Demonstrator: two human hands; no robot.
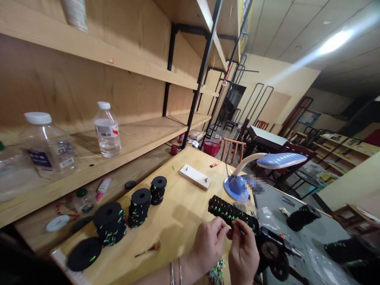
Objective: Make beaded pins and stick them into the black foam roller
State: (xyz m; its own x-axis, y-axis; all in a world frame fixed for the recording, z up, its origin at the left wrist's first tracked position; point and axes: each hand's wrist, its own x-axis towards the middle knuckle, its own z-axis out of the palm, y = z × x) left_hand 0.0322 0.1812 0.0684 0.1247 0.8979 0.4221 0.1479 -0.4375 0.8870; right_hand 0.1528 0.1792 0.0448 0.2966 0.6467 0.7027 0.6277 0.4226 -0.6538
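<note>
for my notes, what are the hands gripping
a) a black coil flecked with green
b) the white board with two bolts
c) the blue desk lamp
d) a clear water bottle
a, the left hand and right hand both have their fingers on the underside of the black coil flecked with green.

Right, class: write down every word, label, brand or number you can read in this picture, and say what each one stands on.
Nothing can be quoted.
Label on the small water bottle: too small to read.
Blue label and barcode stickers on the large plastic bottle: too blurred to read.
Yellow sign on the upright at the top: too blurred to read.
</note>
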